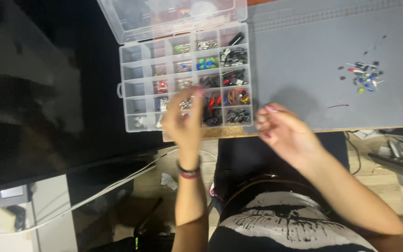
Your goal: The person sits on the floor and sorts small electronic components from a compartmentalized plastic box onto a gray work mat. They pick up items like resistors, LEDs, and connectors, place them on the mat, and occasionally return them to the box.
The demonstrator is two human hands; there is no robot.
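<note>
A clear plastic compartment box [136, 88] lies open on the desk, its many cells holding small electronic parts in green, blue, red and black. My left hand [184, 122] hovers over the box's near cells, blurred, fingers bent together over some small silvery parts; whether it holds anything I cannot tell. My right hand [285, 132] is at the desk's near edge, just right of the box, fingers loosely curled and apart, with nothing visible in them.
A grey work mat [304, 70] covers the desk right of the box. A loose pile of small coloured components [364, 74] lies at its far right, with a short red wire [337, 106] nearby. The box's lid [173, 16] stands open behind. Cables hang below the desk.
</note>
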